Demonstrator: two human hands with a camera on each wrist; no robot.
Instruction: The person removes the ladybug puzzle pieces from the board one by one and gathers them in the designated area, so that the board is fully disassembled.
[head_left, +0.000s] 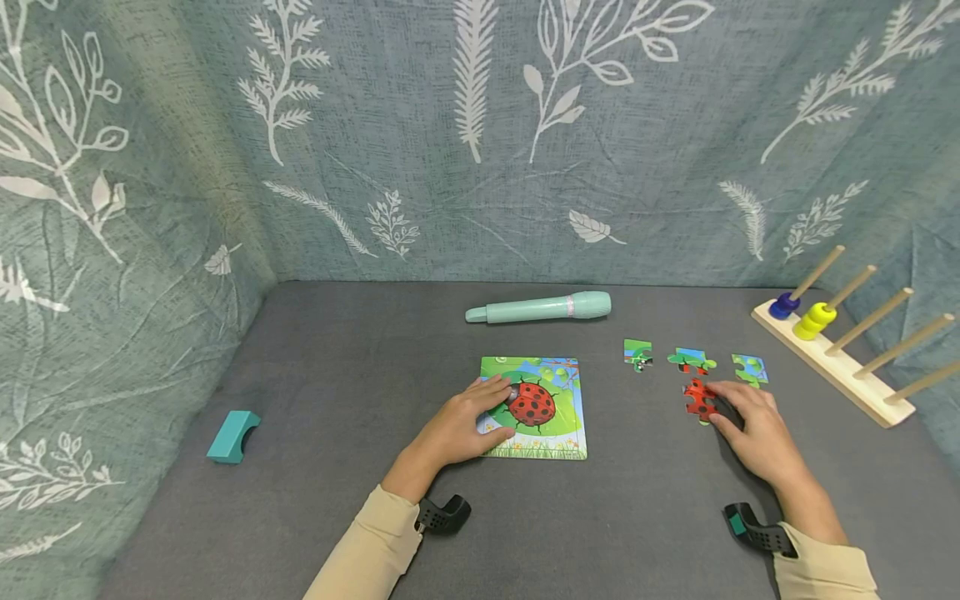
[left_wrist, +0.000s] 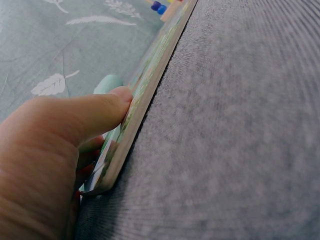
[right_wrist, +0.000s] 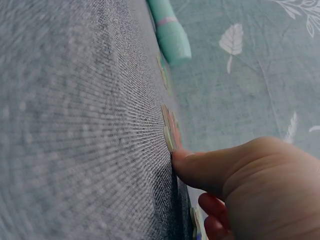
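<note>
A square puzzle board of green and blue, printed with a red ladybird (head_left: 567, 429), is placed near the middle of the dark grey cloth surface (head_left: 600, 533); its left side is covered by the left hand (head_left: 461, 425), fingers extended, thumb spread apart. Farther right, a red, black-spotted jigsaw piece (head_left: 698, 400) is pinched by its right edge between the right hand's (head_left: 756, 429) thumb and fingers. Three small jigsaw pieces (head_left: 691, 359) (green and blue, mostly) are seen on its far side.
</note>
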